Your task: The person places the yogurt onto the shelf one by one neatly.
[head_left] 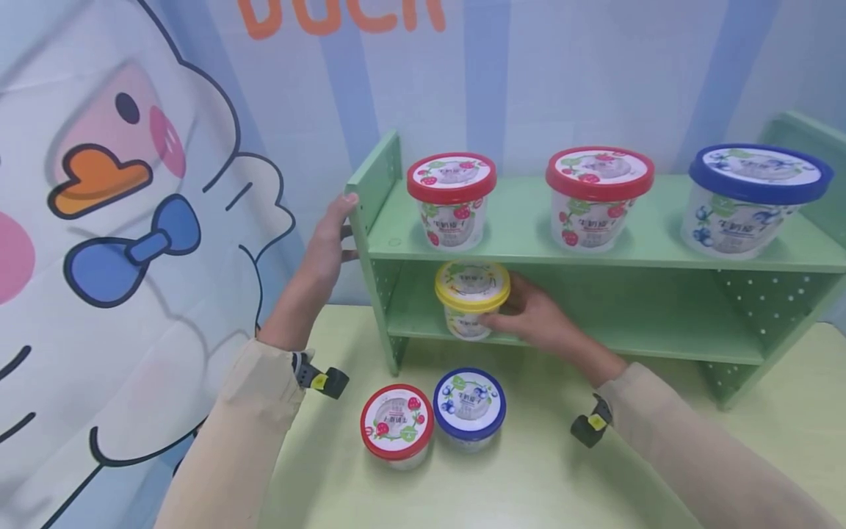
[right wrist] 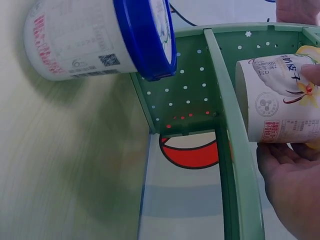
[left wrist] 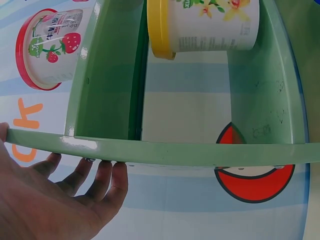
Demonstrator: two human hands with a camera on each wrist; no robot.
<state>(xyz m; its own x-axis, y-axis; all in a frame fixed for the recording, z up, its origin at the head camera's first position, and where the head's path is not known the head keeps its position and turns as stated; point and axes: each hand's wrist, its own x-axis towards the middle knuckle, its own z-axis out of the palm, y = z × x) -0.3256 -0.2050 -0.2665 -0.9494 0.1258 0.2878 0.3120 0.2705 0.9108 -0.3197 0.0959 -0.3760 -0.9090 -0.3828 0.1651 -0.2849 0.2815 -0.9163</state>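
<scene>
My right hand [head_left: 538,319] grips a small white tub with a yellow lid [head_left: 471,297], at the front of the lower level of a green two-level shelf [head_left: 621,312]. In the right wrist view its thumb and fingers lie on opposite sides of that tub [right wrist: 280,100], which has a vanilla-flower print. The left hand [head_left: 325,242] touches the shelf's left side panel [head_left: 375,191]. Its fingers lie against the panel's outer face in the left wrist view, with the thumb at the edge [left wrist: 75,195].
Two red-lidded strawberry tubs [head_left: 452,209] [head_left: 595,209] and a larger blue-lidded blueberry tub [head_left: 743,213] stand on the upper level. On the table [head_left: 529,470] before the shelf are another red-lidded tub [head_left: 397,422] and a blue-lidded tub [head_left: 469,404]. A cartoon-duck backdrop [head_left: 198,132] hangs behind.
</scene>
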